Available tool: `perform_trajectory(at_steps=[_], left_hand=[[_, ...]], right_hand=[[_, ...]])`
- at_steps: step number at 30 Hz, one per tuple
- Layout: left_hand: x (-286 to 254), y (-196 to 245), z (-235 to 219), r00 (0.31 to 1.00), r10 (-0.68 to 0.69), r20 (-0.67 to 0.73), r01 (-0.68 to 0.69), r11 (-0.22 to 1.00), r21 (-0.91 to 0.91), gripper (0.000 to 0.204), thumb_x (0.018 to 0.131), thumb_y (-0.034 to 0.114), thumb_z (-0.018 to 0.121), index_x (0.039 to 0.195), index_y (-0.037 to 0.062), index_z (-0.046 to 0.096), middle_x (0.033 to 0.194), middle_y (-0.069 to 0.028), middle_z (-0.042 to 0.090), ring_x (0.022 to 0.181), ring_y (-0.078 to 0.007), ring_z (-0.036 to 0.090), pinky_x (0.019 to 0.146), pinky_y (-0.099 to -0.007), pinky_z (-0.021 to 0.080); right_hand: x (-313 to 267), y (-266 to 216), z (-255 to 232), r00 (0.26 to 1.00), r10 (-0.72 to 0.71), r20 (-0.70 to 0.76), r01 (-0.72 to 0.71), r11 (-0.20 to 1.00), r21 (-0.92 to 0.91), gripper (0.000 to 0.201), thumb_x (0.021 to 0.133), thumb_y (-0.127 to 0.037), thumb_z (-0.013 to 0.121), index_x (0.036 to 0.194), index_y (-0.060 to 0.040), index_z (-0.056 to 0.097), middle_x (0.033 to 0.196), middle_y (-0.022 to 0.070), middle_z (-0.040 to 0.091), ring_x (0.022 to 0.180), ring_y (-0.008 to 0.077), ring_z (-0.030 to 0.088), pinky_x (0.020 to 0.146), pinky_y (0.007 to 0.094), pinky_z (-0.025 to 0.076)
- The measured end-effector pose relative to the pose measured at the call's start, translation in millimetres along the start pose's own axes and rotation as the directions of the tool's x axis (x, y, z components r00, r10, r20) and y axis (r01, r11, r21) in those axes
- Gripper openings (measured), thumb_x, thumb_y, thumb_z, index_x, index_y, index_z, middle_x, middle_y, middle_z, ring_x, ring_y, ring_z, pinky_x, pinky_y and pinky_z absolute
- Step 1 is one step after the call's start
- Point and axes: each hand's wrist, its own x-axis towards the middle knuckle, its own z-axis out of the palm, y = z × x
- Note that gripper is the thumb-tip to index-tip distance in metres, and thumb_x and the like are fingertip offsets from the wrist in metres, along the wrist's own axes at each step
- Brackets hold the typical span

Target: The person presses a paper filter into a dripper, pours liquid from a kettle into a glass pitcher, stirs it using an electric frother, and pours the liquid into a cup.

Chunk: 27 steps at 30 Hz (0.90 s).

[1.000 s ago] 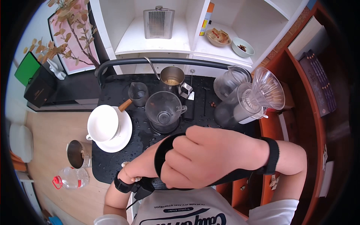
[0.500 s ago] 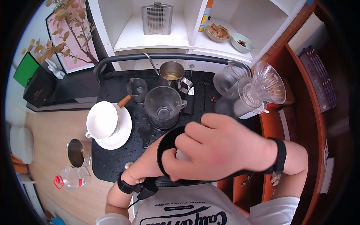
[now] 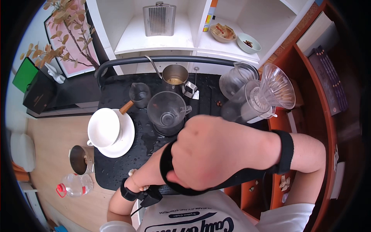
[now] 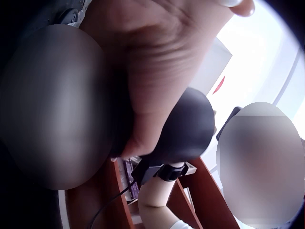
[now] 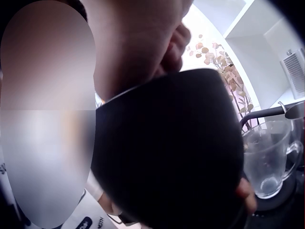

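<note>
Since the earlier frame the right hand (image 3: 216, 152) has rolled further over the black bowl (image 3: 167, 164), so its back now hides the white inside that showed half a second ago; only the bowl's left rim remains visible in the head view. The bowl sits at the near edge of the black tray (image 3: 116, 162), at about 6 o'clock from the glass cup (image 3: 167, 112).

The right hand's fingers curl down over the rim into the bowl; what they press or hold inside cannot be told. The left hand (image 3: 152, 170) grips the bowl from below and from 9 o'clock, its fingers wrapped on the dark outer wall, as the right wrist view confirms (image 5: 167, 152), with a fingertip (image 5: 248, 198) showing at the lower edge.

At 10 o'clock from the bowl stands the white cup (image 3: 103, 127) on its saucer (image 3: 125, 141). At 12 o'clock, beyond the glass cup, is the steel pitcher (image 3: 176, 79). At 1 o'clock the clear dripper (image 3: 276, 91) rests tilted on a glass carafe (image 3: 241, 106).
</note>
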Motion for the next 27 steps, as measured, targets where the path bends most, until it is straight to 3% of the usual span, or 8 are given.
perform_trajectory(at_steps=[4,6,8,10,14,20,22,27], left_hand=[[5.4,-13.3,16.9,0.961,0.204,-0.187,-0.124,0.922,0.368,0.070,0.062,0.023,0.075,0.122,0.0050,0.043,0.120,-0.0130,0.048,0.111,-0.0267,0.048,0.093,-0.0349,0.036],[5.4,-7.9,22.3,0.970,0.109,-0.215,-0.033,0.944,0.329,0.069,0.063,0.024,0.075,0.121,0.0054,0.043,0.119,-0.0132,0.049,0.110,-0.0275,0.048,0.093,-0.0359,0.036],[7.2,-10.4,22.0,0.959,0.180,-0.218,-0.122,0.960,0.254,0.067,0.063,0.023,0.074,0.120,0.0050,0.044,0.120,-0.0128,0.048,0.110,-0.0270,0.048,0.093,-0.0358,0.037],[7.7,-14.0,17.9,0.960,0.189,-0.205,-0.139,0.961,0.237,0.067,0.063,0.023,0.074,0.119,0.0044,0.044,0.121,-0.0127,0.048,0.110,-0.0268,0.048,0.093,-0.0351,0.037],[16.4,-6.9,12.3,0.997,0.067,-0.030,-0.065,0.997,0.052,0.065,0.063,0.024,0.073,0.119,0.0040,0.045,0.119,-0.0128,0.049,0.110,-0.0270,0.048,0.093,-0.0343,0.037],[9.0,-4.4,22.8,0.957,0.179,-0.229,-0.105,0.947,0.304,0.057,0.063,0.021,0.073,0.112,0.0052,0.049,0.108,-0.0122,0.054,0.101,-0.0271,0.052,0.086,-0.0344,0.041],[8.0,-5.0,26.7,0.946,0.170,-0.276,-0.085,0.951,0.296,0.055,0.063,0.020,0.073,0.110,0.0056,0.050,0.105,-0.0120,0.055,0.099,-0.0271,0.053,0.084,-0.0345,0.042],[3.4,-13.9,14.3,0.972,0.101,-0.211,-0.076,0.989,0.124,0.054,0.060,0.020,0.075,0.107,0.0051,0.053,0.102,-0.0101,0.058,0.094,-0.0247,0.058,0.079,-0.0318,0.045]], right_hand=[[0.2,-32.0,-3.6,0.884,0.464,-0.058,-0.466,0.867,-0.178,0.031,0.069,-0.024,0.063,0.048,-0.0105,0.044,0.049,0.0003,0.038,0.044,0.0161,0.039,0.043,0.0271,0.031],[2.2,-41.5,-10.0,0.667,0.742,0.067,-0.702,0.656,-0.276,0.031,0.066,-0.027,0.066,0.048,-0.0107,0.046,0.048,0.0003,0.038,0.043,0.0159,0.039,0.042,0.0278,0.029],[-1.3,-34.5,-14.5,0.665,0.737,0.119,-0.704,0.672,-0.231,0.030,0.070,-0.026,0.063,0.051,-0.0113,0.046,0.051,-0.0002,0.038,0.046,0.0151,0.039,0.043,0.0268,0.029],[-8.5,-17.5,-12.7,0.960,0.275,0.049,-0.262,0.948,-0.183,0.029,0.074,-0.026,0.059,0.054,-0.0111,0.044,0.055,-0.0006,0.036,0.050,0.0140,0.039,0.046,0.0248,0.029],[-14.4,0.8,-6.2,0.990,-0.143,0.004,0.139,0.950,-0.278,0.032,0.074,-0.026,0.059,0.056,-0.0112,0.037,0.057,-0.0007,0.030,0.051,0.0132,0.035,0.047,0.0235,0.027],[-1.1,-34.8,1.6,0.959,0.259,-0.115,-0.281,0.914,-0.293,0.033,0.075,-0.025,0.059,0.055,-0.0124,0.037,0.050,-0.0029,0.028,0.043,0.0108,0.035,0.043,0.0236,0.026],[7.6,-52.5,2.3,0.739,0.667,-0.093,-0.612,0.607,-0.507,0.028,0.071,-0.022,0.060,0.049,-0.0140,0.045,0.044,-0.0042,0.036,0.039,0.0112,0.044,0.036,0.0253,0.026],[3.9,-32.1,-18.4,0.829,0.526,0.192,-0.494,0.848,-0.191,0.033,0.074,-0.036,0.060,0.059,-0.0106,0.046,0.047,-0.0035,0.034,0.039,0.0101,0.039,0.037,0.0241,0.029]])
